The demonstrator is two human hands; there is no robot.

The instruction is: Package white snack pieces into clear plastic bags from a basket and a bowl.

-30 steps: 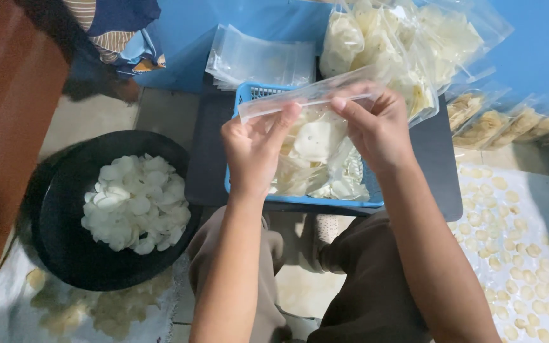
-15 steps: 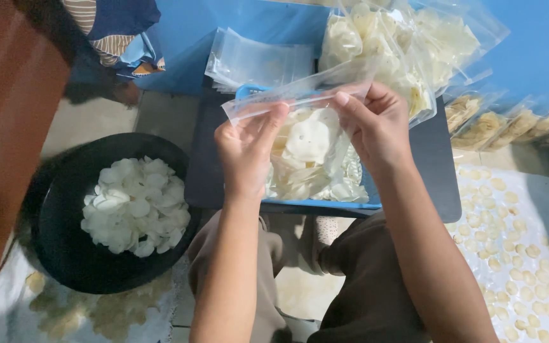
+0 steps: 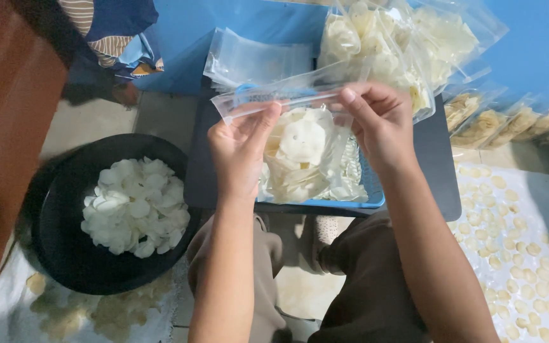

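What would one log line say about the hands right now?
left hand: pinching bag top | right hand: pinching bag top | clear bag: white chips inside, held up | black bowl: chips, untouched

Both forearms are bare from elbow to wrist, with no sleeve showing on either one. The left hand (image 3: pixel 241 147) and the right hand (image 3: pixel 381 121) wear no gloves, rings, watch or bands, and the nails that show are short and plain. The legs are covered by brown trousers (image 3: pixel 376 286) of a soft, slightly creased cloth, which wrap both knees and spread loosely over the thighs below the arms.
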